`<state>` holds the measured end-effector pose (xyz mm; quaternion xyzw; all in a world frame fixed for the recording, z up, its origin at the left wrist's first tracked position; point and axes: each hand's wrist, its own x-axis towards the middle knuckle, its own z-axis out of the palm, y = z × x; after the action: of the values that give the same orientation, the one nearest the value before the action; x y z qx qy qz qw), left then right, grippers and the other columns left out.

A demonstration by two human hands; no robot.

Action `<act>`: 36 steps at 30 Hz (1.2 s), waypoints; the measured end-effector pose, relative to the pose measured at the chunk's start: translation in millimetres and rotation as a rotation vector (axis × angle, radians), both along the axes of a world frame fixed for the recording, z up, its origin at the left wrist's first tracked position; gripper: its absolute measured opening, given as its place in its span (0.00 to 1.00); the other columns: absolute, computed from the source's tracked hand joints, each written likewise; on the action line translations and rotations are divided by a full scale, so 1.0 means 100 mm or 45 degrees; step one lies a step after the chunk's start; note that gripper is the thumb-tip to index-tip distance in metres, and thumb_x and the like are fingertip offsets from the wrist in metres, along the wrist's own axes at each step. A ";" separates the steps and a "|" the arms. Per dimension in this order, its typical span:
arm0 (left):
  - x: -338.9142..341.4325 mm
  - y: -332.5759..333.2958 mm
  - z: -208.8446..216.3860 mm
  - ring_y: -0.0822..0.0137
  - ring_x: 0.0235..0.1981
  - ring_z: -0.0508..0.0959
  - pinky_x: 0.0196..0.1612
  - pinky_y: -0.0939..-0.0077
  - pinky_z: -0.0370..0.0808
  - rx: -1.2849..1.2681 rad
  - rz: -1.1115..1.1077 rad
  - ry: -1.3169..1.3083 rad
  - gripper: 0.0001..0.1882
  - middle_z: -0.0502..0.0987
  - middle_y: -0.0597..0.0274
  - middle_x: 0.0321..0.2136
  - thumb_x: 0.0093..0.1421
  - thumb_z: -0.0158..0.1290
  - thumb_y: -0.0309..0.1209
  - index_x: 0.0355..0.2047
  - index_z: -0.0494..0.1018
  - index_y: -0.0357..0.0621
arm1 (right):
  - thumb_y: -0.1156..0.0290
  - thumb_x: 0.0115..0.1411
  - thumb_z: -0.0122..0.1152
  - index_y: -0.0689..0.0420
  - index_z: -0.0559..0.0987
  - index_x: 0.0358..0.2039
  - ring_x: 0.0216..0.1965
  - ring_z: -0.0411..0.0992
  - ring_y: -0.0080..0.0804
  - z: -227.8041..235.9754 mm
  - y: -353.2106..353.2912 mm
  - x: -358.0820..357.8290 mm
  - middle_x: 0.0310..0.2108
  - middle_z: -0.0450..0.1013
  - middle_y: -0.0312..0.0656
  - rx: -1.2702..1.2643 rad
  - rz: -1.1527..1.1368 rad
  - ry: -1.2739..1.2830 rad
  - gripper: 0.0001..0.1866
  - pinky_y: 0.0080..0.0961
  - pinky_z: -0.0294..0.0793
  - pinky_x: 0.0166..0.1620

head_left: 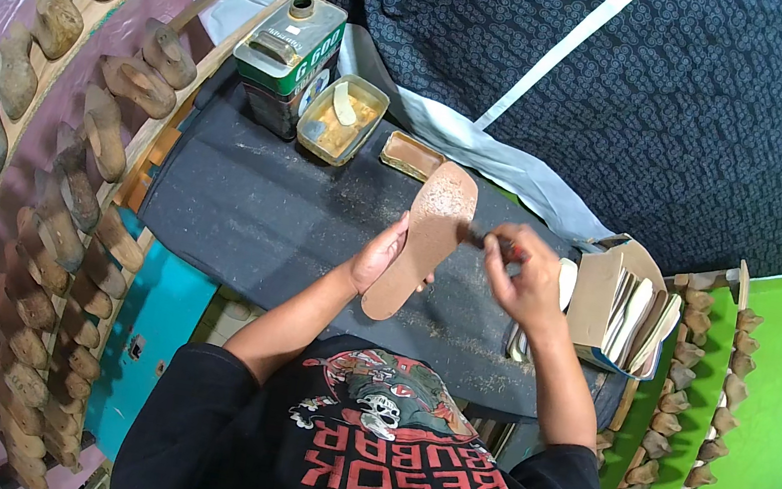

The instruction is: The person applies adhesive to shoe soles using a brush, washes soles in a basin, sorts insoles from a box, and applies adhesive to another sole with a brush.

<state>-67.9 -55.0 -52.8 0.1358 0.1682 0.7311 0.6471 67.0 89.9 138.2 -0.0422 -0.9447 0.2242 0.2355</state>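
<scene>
Btwn L-hand fingers (388,249): insole (422,239), brush (484,242) alongside

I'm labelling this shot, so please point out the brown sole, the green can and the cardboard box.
brown sole (424,239): head view, middle of its speckled face.
green can (291,45): head view, top panel near the cap.
cardboard box (596,295): head view, plain left wall.
</scene>
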 end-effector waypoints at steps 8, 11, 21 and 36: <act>0.09 0.03 0.01 0.56 0.38 0.83 0.38 0.61 0.80 0.137 -0.139 -0.001 0.36 0.79 0.51 0.42 0.73 0.30 0.62 0.63 0.66 0.46 | 0.80 0.55 0.67 0.60 0.77 0.39 0.28 0.74 0.46 0.05 0.08 -0.15 0.28 0.73 0.46 0.262 0.093 0.165 0.11 0.38 0.74 0.33; 0.06 0.02 0.06 0.62 0.38 0.83 0.36 0.66 0.82 0.111 -0.093 -0.098 0.34 0.79 0.57 0.47 0.73 0.32 0.61 0.66 0.62 0.50 | 0.77 0.56 0.66 0.60 0.76 0.38 0.29 0.74 0.46 -0.04 -0.20 -0.04 0.27 0.72 0.45 0.203 0.252 0.060 0.10 0.39 0.75 0.35; 0.17 0.09 -0.16 0.55 0.41 0.82 0.42 0.58 0.80 0.186 -0.230 -0.157 0.33 0.80 0.55 0.46 0.73 0.31 0.61 0.63 0.67 0.53 | 0.79 0.57 0.66 0.61 0.77 0.41 0.30 0.74 0.47 0.04 -0.01 -0.32 0.28 0.73 0.47 0.153 0.078 0.159 0.11 0.40 0.74 0.34; 0.16 0.08 -0.17 0.52 0.41 0.80 0.42 0.54 0.78 0.225 -0.178 -0.322 0.31 0.79 0.54 0.47 0.73 0.32 0.56 0.61 0.69 0.49 | 0.74 0.60 0.66 0.61 0.79 0.39 0.28 0.75 0.45 -0.08 -0.05 -0.49 0.28 0.74 0.47 0.040 0.017 0.142 0.08 0.36 0.75 0.32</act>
<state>-52.2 -47.3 -70.0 0.1105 0.0106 0.7076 0.6978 17.6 85.2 129.9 -0.0197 -0.9338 0.2128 0.2869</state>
